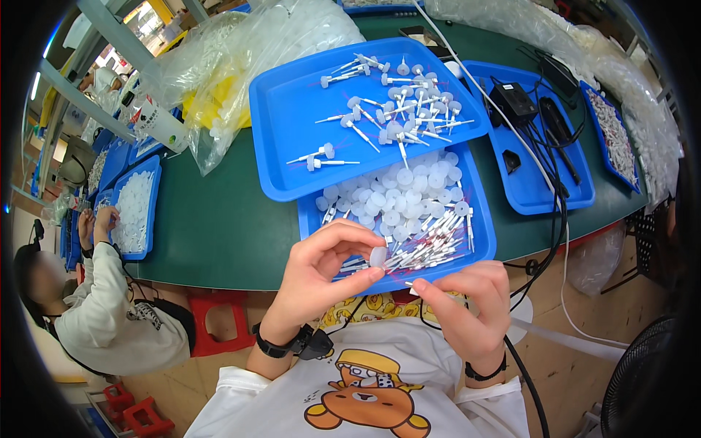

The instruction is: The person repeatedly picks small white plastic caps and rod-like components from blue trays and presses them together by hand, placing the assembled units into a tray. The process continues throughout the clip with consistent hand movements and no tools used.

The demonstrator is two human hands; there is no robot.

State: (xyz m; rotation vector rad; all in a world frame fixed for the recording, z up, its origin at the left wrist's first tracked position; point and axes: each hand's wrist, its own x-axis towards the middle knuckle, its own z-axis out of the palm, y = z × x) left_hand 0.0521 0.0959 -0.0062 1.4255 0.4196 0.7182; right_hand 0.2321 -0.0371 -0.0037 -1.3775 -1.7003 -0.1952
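Note:
My left hand [321, 266] pinches a translucent white plastic disc [377, 256] between thumb and fingers. To its right, my right hand [473, 301] is closed on a small white plastic piece [413, 290], with a fine reddish wire faintly seen near it. Both hands are at the near edge of a lower blue tray [491, 241]. Inside that tray lie loose translucent discs [398, 197] and a heap of thin white sticks [431, 244] with reddish wires. An upper blue tray [285, 117] rests partly over it, carrying joined disc-and-stick pieces [409, 109].
On the green table [219, 226], a blue tray with a black adapter [512, 101] and cables stands at the right. Clear plastic bags [292, 36] and a printed cup [161, 124] are at the back left. A co-worker [109, 306] sits left; a fan [642, 379] stands lower right.

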